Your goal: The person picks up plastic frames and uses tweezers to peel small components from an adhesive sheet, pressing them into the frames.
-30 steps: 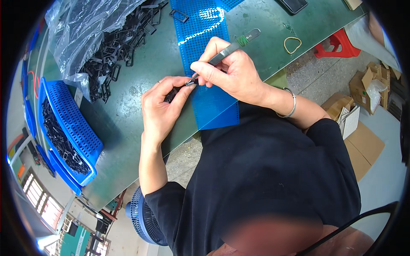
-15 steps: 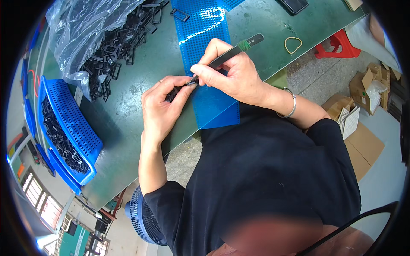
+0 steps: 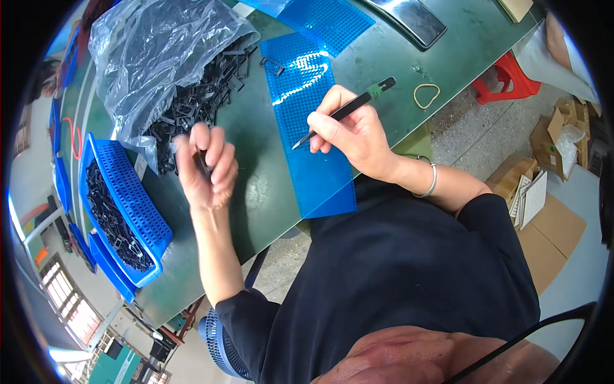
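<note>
My right hand (image 3: 350,131) is closed around black tweezers (image 3: 345,110) with green wrapping near the rear end. The tweezers' fine tips point down-left over a blue perforated sheet (image 3: 326,185). To the left, my left hand (image 3: 208,168) is raised near a heap of small black plastic frames (image 3: 220,80), its fingers curled and blurred. A dark piece, apparently a black plastic frame (image 3: 203,164), shows between those fingers. One loose black frame (image 3: 273,65) lies toward the far end of the blue sheet.
A clear plastic bag (image 3: 150,57) lies over part of the heap. At the left stands a blue basket (image 3: 131,185) filled with small black parts. A phone (image 3: 412,22) and a rubber band (image 3: 426,96) lie farther right; a red stool (image 3: 508,80) stands beyond the table edge.
My left hand has left the tweezers' tips and moved left toward the heap, with the dark piece in its fingers. My right hand still holds the tweezers, now apart from the left hand.
</note>
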The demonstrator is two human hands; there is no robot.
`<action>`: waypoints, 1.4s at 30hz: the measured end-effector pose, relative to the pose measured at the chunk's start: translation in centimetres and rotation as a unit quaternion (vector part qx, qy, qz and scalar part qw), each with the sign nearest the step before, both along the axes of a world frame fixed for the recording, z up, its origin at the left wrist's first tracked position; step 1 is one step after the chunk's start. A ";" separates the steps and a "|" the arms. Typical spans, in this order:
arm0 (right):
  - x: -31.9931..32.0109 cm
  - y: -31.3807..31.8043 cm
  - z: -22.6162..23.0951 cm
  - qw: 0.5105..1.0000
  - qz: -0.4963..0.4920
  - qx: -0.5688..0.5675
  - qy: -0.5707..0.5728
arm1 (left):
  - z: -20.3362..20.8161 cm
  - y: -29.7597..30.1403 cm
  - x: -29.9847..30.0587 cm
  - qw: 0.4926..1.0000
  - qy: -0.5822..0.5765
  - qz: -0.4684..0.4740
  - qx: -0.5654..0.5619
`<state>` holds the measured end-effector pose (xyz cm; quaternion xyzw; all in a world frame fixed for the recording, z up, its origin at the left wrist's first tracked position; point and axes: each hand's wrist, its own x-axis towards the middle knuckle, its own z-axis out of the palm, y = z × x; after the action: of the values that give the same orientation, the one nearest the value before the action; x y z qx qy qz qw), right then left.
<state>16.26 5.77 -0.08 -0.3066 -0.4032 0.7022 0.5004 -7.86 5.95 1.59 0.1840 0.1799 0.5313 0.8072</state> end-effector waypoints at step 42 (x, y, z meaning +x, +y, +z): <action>2.2 0.0 0.0 0.982 -0.050 0.109 -0.144 | 2.8 -1.6 5.4 0.351 0.901 0.014 0.255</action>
<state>18.46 5.77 -0.06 -0.3674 -0.5295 0.5766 0.5021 -2.48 4.34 4.35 0.7469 0.6570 0.0776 0.0669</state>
